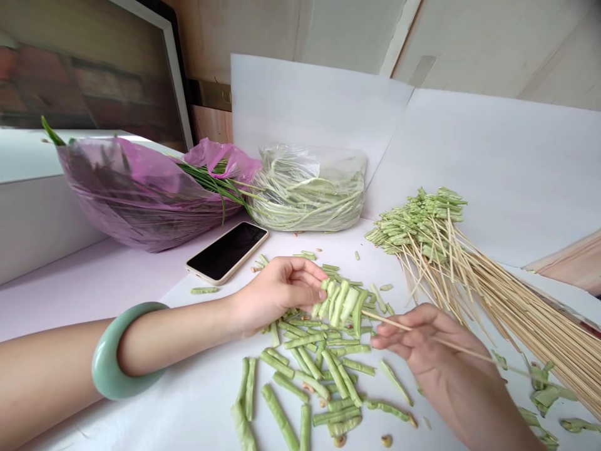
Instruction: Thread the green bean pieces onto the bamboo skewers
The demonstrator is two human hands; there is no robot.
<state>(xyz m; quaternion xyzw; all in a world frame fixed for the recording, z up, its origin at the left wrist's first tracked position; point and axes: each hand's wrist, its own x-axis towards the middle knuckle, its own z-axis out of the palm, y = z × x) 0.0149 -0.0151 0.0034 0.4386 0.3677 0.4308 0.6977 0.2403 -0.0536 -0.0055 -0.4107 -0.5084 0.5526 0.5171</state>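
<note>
My left hand (pixel 277 294) pinches a small bunch of cut green long-bean pieces (pixel 340 304) side by side between its fingertips. My right hand (pixel 432 341) grips a thin bamboo skewer (pixel 394 324), whose pointed end reaches to the bean bunch. Below both hands, a loose scatter of cut bean pieces (pixel 314 369) lies on white paper (pixel 188 407). To the right, a heap of bamboo skewers (pixel 530 319) fans out, with beans threaded on the far ends (pixel 416 219). A pale green bangle (pixel 113 351) circles my left forearm.
A phone (pixel 226 252) lies face up beyond my left hand. Behind it are a purple plastic bag (pixel 141 194) holding greens and a transparent bag of long beans (pixel 307 191). Bean scraps (pixel 544 394) lie at the lower right. White sheets line the wall.
</note>
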